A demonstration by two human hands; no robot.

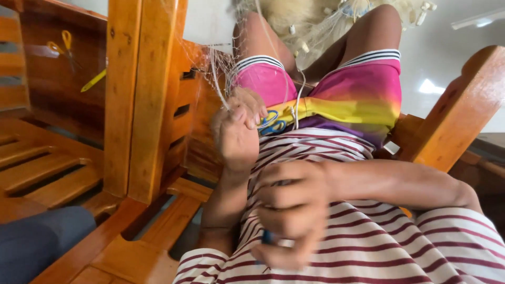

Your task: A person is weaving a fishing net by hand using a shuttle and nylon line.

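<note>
Left hand (pixel 238 129) pinching pale fishing net strands (pixel 218 79) beside wooden chair arm (pixel 150 94), right hand (pixel 292 215) curled shut, perhaps around a blue tool (pixel 267 237), blurred, scissors (pixel 271 122) on lap.

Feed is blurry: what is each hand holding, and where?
Left hand pinches net strands at the fingertips. Right hand grips a small blue tool; hold point unclear.
</note>
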